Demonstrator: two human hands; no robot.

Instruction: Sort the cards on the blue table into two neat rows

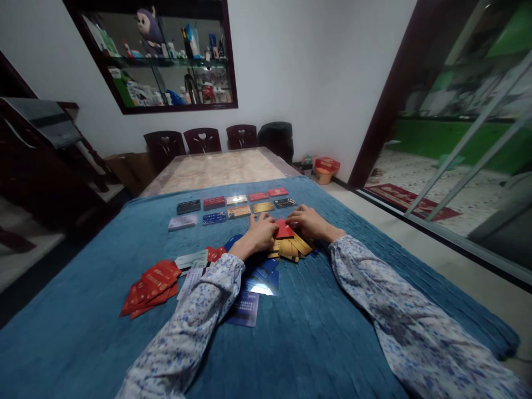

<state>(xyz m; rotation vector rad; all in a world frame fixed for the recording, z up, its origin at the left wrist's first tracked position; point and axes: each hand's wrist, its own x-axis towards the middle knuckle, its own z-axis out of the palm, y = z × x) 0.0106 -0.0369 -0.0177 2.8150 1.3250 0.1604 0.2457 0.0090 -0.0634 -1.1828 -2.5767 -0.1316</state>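
head view; clock directions are read from the red card (285,229), with 12 o'clock away from the wearer. the red card lies between the hands, over a loose fan of gold cards (291,248). its long axis cannot be determined, as fingers cover its sides. the left hand (261,234) sits at 9 o'clock and the right hand (311,223) at 3 o'clock; the hands are apart, fingers bent at opposite sides of the card, and whether either is clamped on it cannot be told. the gold cards splay toward 4 to 8 o'clock. blue cards (266,272) lie at 7 o'clock; a loose pile of red cards (153,285) lies at 8 o'clock, long axes roughly 2 to 8 o'clock. two rows of card stacks (214,203) stand from 10 to 12 o'clock, long axes near 9 to 3. the surface is a ribbed blue cloth (316,332) over a marbled table (224,166). room: dark chairs (202,140) at 11 o'clock, shelves (170,61) above them, a red-topped bucket (326,169) at 1, and a sliding door (469,144) at 2.
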